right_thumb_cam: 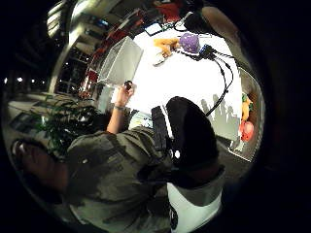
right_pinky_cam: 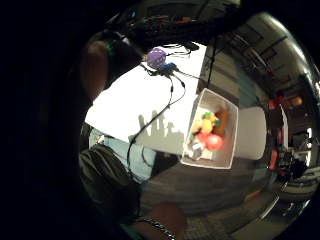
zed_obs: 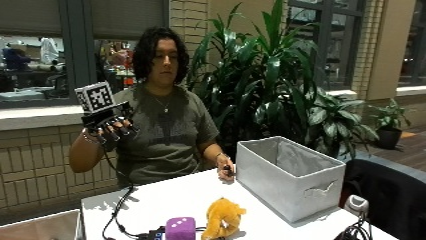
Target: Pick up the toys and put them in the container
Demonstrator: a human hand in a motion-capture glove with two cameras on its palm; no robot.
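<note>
Outside view shows my gloved right hand raised beside my shoulder, fingers spread, holding nothing. On the white table lie one yellow plush toy and one purple die, near a grey fabric bin. Only my palm views show a second white container at the table's other end, toys heaped inside. Leafy plants and windows stand behind me.

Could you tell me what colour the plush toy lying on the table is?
Yellow-orange; the plush toy shows best in the outside view.
</note>
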